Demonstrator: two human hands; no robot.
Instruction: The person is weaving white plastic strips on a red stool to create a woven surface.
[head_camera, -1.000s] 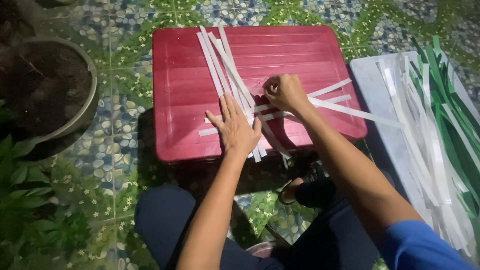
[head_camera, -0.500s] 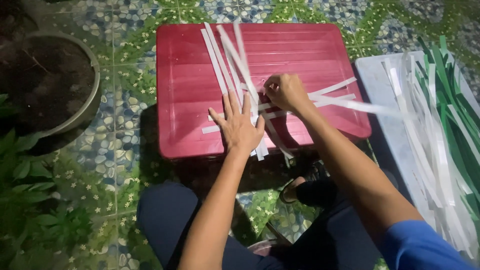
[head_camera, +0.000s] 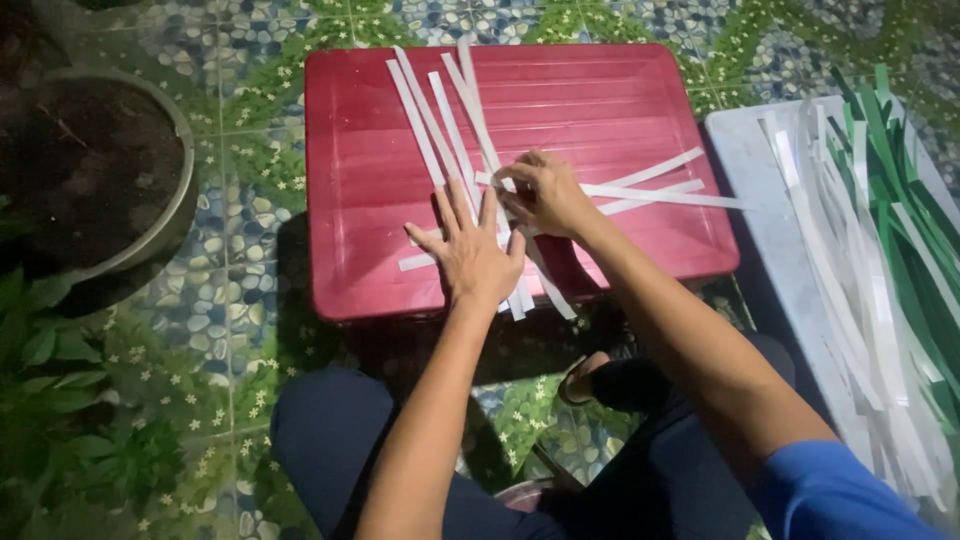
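Head view: left hand (head_camera: 472, 252) lies flat, fingers spread, pressing white strips (head_camera: 452, 130) onto a red lid (head_camera: 640, 100). Right hand (head_camera: 545, 195) is curled, pinching crossing strips just beside it. More white and green strips (head_camera: 880, 230) lie on a grey tray (head_camera: 745, 190), right.

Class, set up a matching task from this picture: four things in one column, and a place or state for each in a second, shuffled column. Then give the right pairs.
Things:
1. left hand
2. right hand
3. green strips
4. plant pot

Places or states:
A. on the pale board at the right
B. fingers spread flat on white strips
C. on the floor, left of the red lid
D. curled, pinching white strips

Pairs: 1-B, 2-D, 3-A, 4-C
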